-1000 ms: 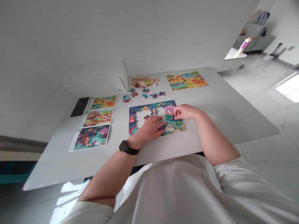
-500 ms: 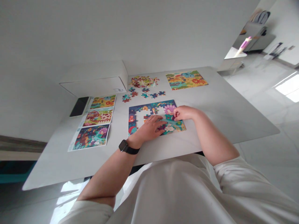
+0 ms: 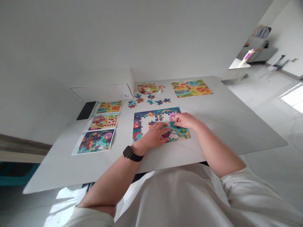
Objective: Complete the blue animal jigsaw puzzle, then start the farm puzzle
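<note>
A partly filled jigsaw puzzle [image 3: 174, 136] of night-time animals lies on the table, with a gap in its middle-left part and another near the top. My left hand [image 3: 157, 135] rests flat over its lower middle with the fingers spread, hiding some of the picture. A dark watch is on that wrist. At the puzzle's right side, by the pink peacock, my right hand [image 3: 183, 120] has its fingers curled together and touching the surface. Whatever is under those fingertips is hidden. Several loose puzzle pieces [image 3: 159, 102] lie just beyond the puzzle.
A heap of pieces [image 3: 149, 88] lies at the back, left of a finished safari puzzle [image 3: 191, 88]. On the left are a picture sheet [image 3: 94, 141] with three scenes, a phone [image 3: 86, 111] and a white box [image 3: 104, 91]. The table [image 3: 236, 126] stands against a wall.
The camera view has tilted slightly, so everything sits a little lower. My right hand has shifted slightly over the puzzle's right side. My left hand stays in place on the puzzle.
</note>
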### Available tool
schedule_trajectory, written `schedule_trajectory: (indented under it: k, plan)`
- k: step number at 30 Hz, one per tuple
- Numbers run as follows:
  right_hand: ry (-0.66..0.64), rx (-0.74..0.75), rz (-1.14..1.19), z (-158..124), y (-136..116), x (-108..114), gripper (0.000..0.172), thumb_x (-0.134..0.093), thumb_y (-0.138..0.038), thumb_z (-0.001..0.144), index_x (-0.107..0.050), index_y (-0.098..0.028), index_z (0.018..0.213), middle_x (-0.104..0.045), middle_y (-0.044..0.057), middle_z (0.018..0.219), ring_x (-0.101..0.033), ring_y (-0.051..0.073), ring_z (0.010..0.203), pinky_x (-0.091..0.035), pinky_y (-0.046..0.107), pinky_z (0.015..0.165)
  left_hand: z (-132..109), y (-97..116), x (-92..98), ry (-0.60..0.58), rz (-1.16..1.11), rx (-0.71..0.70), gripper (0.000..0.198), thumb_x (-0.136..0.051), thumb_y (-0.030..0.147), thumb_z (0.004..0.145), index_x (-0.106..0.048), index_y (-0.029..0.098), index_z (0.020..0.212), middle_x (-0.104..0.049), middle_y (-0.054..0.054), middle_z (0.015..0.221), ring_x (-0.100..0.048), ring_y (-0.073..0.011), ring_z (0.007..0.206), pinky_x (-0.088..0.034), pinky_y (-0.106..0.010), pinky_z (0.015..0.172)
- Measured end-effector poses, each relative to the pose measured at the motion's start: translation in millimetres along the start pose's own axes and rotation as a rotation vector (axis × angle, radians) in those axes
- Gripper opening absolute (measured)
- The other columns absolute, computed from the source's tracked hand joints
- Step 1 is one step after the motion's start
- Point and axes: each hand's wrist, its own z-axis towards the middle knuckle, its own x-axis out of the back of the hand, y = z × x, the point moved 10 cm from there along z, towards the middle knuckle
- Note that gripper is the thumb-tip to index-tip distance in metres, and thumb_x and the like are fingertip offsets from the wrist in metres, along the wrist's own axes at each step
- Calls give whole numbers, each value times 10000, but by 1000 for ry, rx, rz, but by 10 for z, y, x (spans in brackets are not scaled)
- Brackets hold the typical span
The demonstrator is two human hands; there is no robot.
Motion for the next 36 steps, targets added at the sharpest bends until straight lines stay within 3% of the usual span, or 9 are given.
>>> schedule_trajectory:
  k: [7,12,18,21,24,27,33,36]
  plan:
    - [-90,58,55,-24,15,-73,119,-860,-325,850,-767,-256,823,-794,-11,830,-702,183,791,-422,280,689,-16,-11,12,30,-10,19,408,-762,425,978,-766,321,1373,-612,-105,1515,-539,-336,1452,-452,-533,1256]
    - [-142,56,95,-42,34,-122,154,-870,-293,798,-727,-241,776,-776,-5,799,-692,188,763,-423,283,663,-10,-23,56,89,-25,-2,307,-735,382,1002,-793,291,1289,-667,-110,1454,-608,-318,1391,-486,-510,1217]
    - [-95,142,239,2,-25,-105,141,-749,-375,889,-728,-242,848,-809,20,871,-721,208,804,-473,300,717,-7,-134,371,302,-72,41,227,-615,214,1037,-812,251,1144,-792,-82,1210,-717,-271,1202,-539,-448,1121]
    - [-52,144,273,10,-42,-80,162,-686,-395,935,-724,-247,883,-814,24,877,-738,209,784,-480,305,724,-52,-258,567,392,-180,139,253,-562,191,1037,-801,232,1110,-824,-62,1046,-762,-233,1046,-574,-378,1009]
    - [-30,116,304,1,-44,-63,328,-602,-514,998,-695,-247,829,-778,20,761,-727,206,692,-467,308,678,-154,-473,725,459,-322,324,258,-542,269,1047,-787,227,1117,-809,-31,885,-756,-190,824,-576,-293,799]
    - [-9,87,320,-10,-43,-36,489,-517,-626,1026,-674,-248,758,-721,18,631,-692,205,619,-458,314,657,-293,-672,877,543,-434,474,318,-530,419,1061,-768,207,1063,-745,-12,726,-674,-157,627,-488,-246,607]
    - [40,99,334,-10,-68,0,482,-494,-622,1031,-739,-246,855,-709,11,599,-686,212,599,-461,312,658,-516,-981,1062,676,-572,637,599,-481,703,1038,-658,200,764,-500,30,482,-457,-122,413,-339,-247,465]
    - [74,131,308,-14,-88,25,468,-514,-607,1031,-754,-246,857,-724,12,619,-692,210,617,-456,309,669,-568,-1056,1119,763,-632,603,536,-463,661,1062,-665,204,869,-486,46,507,-442,-116,402,-339,-239,444]
